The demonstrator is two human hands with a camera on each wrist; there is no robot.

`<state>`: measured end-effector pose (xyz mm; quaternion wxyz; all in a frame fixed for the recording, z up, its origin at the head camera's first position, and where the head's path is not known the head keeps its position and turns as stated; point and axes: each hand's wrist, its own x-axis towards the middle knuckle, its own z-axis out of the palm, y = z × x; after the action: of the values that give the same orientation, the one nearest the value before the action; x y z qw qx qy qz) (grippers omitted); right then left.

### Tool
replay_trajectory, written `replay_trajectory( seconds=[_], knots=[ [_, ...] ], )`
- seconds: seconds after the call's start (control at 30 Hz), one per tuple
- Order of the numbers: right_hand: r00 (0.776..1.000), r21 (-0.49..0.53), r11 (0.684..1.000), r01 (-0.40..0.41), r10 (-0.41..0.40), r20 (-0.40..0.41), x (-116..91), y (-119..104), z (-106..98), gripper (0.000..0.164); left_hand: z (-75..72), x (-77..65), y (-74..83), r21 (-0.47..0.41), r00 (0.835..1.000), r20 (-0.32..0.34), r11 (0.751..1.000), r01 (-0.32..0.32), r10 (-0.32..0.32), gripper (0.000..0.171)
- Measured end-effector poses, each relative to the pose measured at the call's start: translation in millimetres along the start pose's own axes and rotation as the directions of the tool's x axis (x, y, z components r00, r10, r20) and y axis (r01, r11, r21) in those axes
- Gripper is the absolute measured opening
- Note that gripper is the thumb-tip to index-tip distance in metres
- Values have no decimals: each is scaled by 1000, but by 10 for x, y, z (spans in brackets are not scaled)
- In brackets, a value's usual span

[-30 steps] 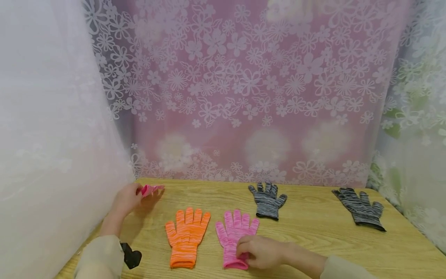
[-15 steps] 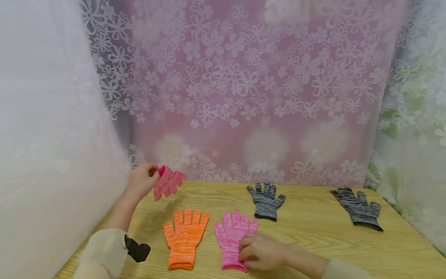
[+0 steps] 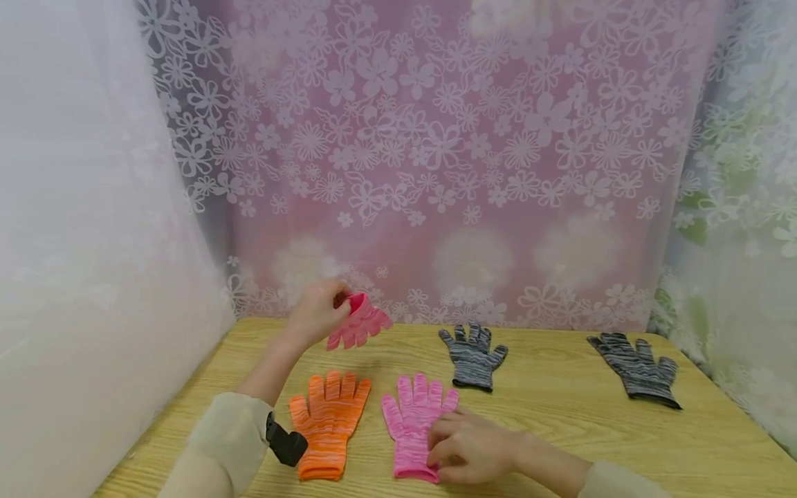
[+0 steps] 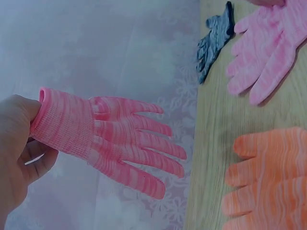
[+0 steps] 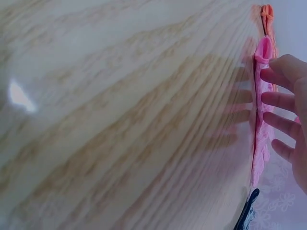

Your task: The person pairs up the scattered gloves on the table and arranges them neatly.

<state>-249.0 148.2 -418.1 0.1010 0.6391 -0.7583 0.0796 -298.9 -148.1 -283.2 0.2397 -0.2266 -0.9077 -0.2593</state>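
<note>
My left hand [image 3: 317, 311] pinches a bright pink knit glove [image 4: 115, 136] by its cuff and holds it up over the back of the table, its fingers hanging loose. A lighter pink knit glove [image 3: 407, 432] lies flat near the table's front, fingers pointing away. Over its right side is my right hand [image 3: 473, 446], with relaxed, spread fingers [image 5: 280, 101] at the glove's surface; whether they touch it I cannot tell. Left of that glove lies an orange knit glove [image 3: 328, 429], partly beside my left wrist's black camera mount.
Two grey-and-black knit gloves lie farther back: one grey glove [image 3: 474, 356] behind the pink one, another grey glove [image 3: 641, 370] toward the right end. The wooden table [image 3: 560, 429] meets floral curtains [image 3: 436, 173] at its back and sides.
My left hand has lifted the bright pink glove from the table's back left corner and carried it rightward, to above and behind the orange glove. The right hand has barely moved.
</note>
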Motion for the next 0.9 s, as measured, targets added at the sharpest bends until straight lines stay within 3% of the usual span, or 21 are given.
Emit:
replay_trajectory(
  seconds=[0.13,0.3,0.47,0.6,0.7,0.8,0.9],
  knots=[
    [1000,-16,1000,-13,13,6,-15,-2,-13,16,108,33,111,44,997,55,998,-47,44,6],
    [1000,-47,999,9,-9,-1,-30,-5,-14,15,261,27,236,66,988,64,987,-147,143,6],
    [1000,-5,1000,17,-17,26,-53,1,-14,17,412,-16,332,92,963,47,958,-270,267,6],
    [999,42,999,20,-21,33,-72,12,-13,18,532,-52,377,153,906,8,895,-419,423,7],
    [999,79,997,17,-20,37,-85,18,-10,19,608,-91,414,177,843,-11,831,-527,537,7],
    [999,96,995,7,-11,47,-99,20,-13,20,658,-150,469,183,789,-20,778,-601,614,7],
    [998,106,994,-7,1,62,-113,17,-22,22,700,-220,522,197,752,-23,740,-643,659,8]
  ],
)
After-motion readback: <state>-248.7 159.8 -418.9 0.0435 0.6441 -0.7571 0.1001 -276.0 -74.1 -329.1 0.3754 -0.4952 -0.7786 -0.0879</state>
